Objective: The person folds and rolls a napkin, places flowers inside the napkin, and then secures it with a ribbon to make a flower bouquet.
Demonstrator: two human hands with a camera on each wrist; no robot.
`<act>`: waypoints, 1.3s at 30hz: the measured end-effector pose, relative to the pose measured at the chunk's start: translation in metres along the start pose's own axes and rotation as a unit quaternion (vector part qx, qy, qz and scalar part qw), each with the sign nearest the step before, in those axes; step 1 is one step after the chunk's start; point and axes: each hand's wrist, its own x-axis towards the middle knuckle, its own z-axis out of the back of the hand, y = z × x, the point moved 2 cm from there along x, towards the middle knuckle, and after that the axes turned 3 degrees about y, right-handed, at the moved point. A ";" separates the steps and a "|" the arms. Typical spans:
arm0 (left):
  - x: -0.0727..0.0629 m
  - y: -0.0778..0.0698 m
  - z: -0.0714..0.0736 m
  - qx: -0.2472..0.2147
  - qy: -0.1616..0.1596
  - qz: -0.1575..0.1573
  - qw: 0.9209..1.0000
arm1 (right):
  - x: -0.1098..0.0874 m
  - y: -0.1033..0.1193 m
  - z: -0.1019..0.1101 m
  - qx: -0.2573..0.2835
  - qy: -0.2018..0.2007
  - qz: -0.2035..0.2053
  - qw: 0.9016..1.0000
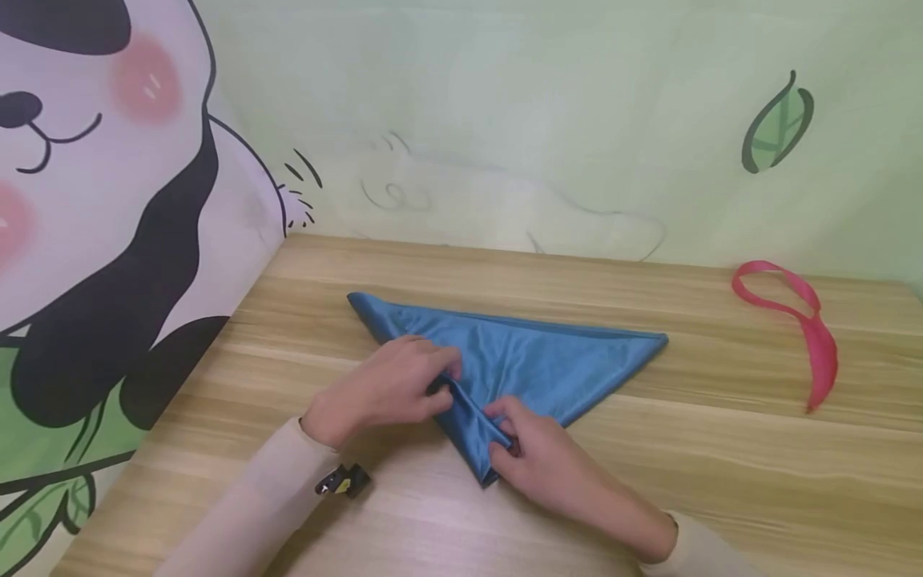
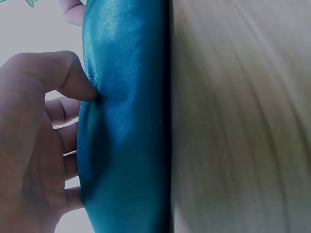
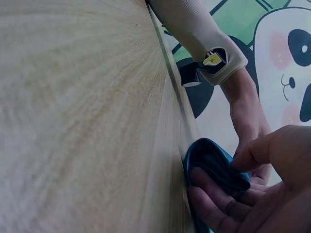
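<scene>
A shiny blue cloth (image 1: pixel 555 357) lies on the table in a folded triangle, one corner pointing toward the person. My left hand (image 1: pixel 404 381) pinches its near left edge, lifting a fold; in the left wrist view that hand (image 2: pixel 39 126) has thumb and fingertips on the cloth (image 2: pixel 126 107). Close to the near corner, my right hand (image 1: pixel 544 453) grips the same raised edge between thumb and fingers. In the right wrist view, fingers of the right hand (image 3: pixel 277 179) reach into the curled cloth (image 3: pixel 209 150), with the thumb on its outside.
A pink-red strap (image 1: pixel 822 353) with a loop at its far end lies at the right of the wooden table (image 1: pixel 685 481). Behind stands a pale green wall (image 1: pixel 505 104) with panda and leaf drawings. A small black device (image 1: pixel 344 481) sits at the left wrist.
</scene>
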 end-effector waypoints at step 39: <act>-0.011 0.002 -0.004 -0.068 0.081 0.019 0.994 | -0.003 0.003 -0.001 -0.295 0.012 0.152 0.943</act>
